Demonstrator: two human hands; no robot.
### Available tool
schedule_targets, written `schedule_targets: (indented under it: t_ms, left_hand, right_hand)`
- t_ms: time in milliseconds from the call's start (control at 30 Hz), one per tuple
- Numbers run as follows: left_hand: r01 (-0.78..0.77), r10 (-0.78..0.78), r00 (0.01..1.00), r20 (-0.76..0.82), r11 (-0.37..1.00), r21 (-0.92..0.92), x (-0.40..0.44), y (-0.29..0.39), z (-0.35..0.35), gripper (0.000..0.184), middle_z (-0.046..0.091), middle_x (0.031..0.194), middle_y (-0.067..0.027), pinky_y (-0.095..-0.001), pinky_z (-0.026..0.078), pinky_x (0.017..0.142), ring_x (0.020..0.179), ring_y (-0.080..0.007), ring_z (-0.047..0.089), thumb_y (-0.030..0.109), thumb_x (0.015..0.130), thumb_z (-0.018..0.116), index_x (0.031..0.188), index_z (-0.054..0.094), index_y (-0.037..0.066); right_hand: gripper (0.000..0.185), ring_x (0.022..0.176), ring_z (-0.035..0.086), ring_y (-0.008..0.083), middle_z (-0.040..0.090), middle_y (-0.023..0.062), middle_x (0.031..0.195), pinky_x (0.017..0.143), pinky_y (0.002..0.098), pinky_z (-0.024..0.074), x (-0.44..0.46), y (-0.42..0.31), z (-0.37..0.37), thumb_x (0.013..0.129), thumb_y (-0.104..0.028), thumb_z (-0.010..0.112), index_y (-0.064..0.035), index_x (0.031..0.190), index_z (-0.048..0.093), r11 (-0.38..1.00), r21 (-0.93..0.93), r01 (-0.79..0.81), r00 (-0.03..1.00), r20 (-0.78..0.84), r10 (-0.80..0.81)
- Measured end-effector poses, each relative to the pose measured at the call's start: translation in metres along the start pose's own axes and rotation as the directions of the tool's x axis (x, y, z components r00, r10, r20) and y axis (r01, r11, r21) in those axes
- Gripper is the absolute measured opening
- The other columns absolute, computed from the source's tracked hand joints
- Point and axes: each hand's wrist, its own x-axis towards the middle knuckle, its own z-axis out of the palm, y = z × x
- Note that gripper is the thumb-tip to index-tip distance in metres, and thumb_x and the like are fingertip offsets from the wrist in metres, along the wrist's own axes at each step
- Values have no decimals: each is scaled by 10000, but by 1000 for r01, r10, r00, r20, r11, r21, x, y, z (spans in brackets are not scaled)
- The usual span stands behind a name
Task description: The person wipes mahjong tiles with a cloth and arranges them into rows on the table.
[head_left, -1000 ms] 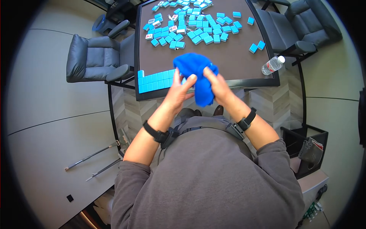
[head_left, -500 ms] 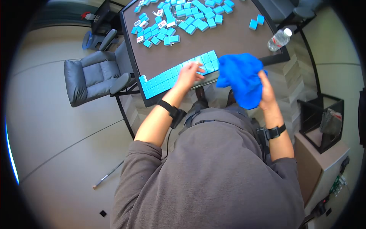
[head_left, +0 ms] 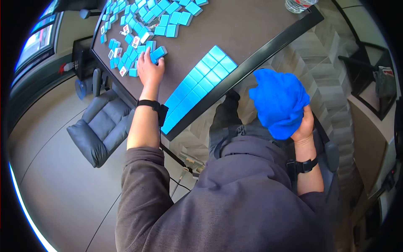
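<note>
We see the left hand point(head_left: 150, 72) stretched over the table point(head_left: 247, 25), palm down at the near side of the loose tiles point(head_left: 173, 30). Its thumb stands apart from the fingers, and a blue-backed tile point(head_left: 158, 53) lies just beside them; we cannot tell whether the fingers pinch it or only rest there. The right hand point(head_left: 306, 126) is closed on a bunched blue cloth point(head_left: 280, 105), which it holds off the table, past the near edge and above the legs. Most of its fingers are hidden behind the folds.

Nearer the table's edge, between the two hands, we find a block point(head_left: 201, 75) of tiles with blue backs up, set side by side in two rows. That part looks finished and neat, though the wrist crosses close to its far left end and we cannot be sure where it stops.

Beyond the left hand, things are unsorted. The loose tiles lie at all angles, a few showing printed white faces, and we judge that they outnumber those lined up.

Farther out, a clear bottle point(head_left: 300, 4), cut off by the frame, stands near the table's right corner, and a grey chair point(head_left: 98, 126) sits at the left.
</note>
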Motion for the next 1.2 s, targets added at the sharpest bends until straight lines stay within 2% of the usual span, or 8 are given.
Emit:
schedule_targets:
  t_ms: [267,367,533,800,900,967,1067,1200]
  left_hand:
    - [-19,-21,988,152,965,260,4,10,10,593,518,1460,-183,-489,388,1118,1363,-401,448,379,816,759,1324,605,114]
    - [249,-240,968,68,930,-268,-24,32,-19,492,677,1168,-130,-407,520,908,1034,-279,662,322,789,815,1100,603,6]
    - [397,-389,865,318,142,-907,-96,91,-102,372,590,821,-25,-237,455,566,635,-87,547,171,888,725,1187,526,75]
    - [306,-115,808,577,-756,-579,-155,177,-194,529,560,805,-71,-341,397,587,543,-139,417,516,1061,341,1244,508,48]
    - [285,-210,784,584,-714,-639,-160,186,-210,475,568,825,-73,-357,407,604,550,-143,417,462,1076,327,1238,510,55]
    - [278,-237,772,590,-709,-648,-171,180,-220,422,608,909,-80,-343,446,644,655,-158,522,417,1081,354,1253,524,71]
    - [211,-414,729,545,-621,-755,-180,202,-239,514,578,1316,-122,-401,514,976,1180,-250,597,411,1054,460,1429,449,59]
    - [250,-407,766,498,-525,-813,-204,198,-241,580,487,1466,-138,-433,454,1111,1339,-282,514,376,1044,500,1507,367,51]
  right_hand:
    - [644,1426,415,350,402,153,1581,1187,517,324,28,-28,22,1049,-451,444,-76,1562,340,989,-146,-19,995,91,32]
    - [630,1418,431,333,417,149,1570,1180,505,342,36,-43,35,1045,-413,464,-68,1557,342,982,-183,-54,990,120,77]
    - [627,1402,458,304,442,137,1551,1172,476,362,70,-46,62,1046,-384,477,-54,1558,327,920,-380,-90,961,211,181]
    - [557,1261,552,182,559,82,1406,1078,377,437,67,-10,168,1063,-366,503,-26,1494,407,809,-588,1,831,450,327]
    - [604,1192,584,186,585,82,1346,1023,367,475,51,7,192,1044,-432,531,-24,1474,419,743,-660,109,771,528,355]
    - [675,1183,584,188,596,88,1323,993,368,487,19,25,213,978,-456,640,-23,1452,429,393,-708,587,692,690,210]
    - [754,1224,580,353,524,203,1406,1001,452,477,2,51,218,781,-407,838,-91,1366,482,-60,-288,956,293,949,112]
    - [542,1159,575,424,532,185,1367,957,479,497,-23,79,229,720,-382,857,-125,1127,607,-75,-325,943,326,945,-2]
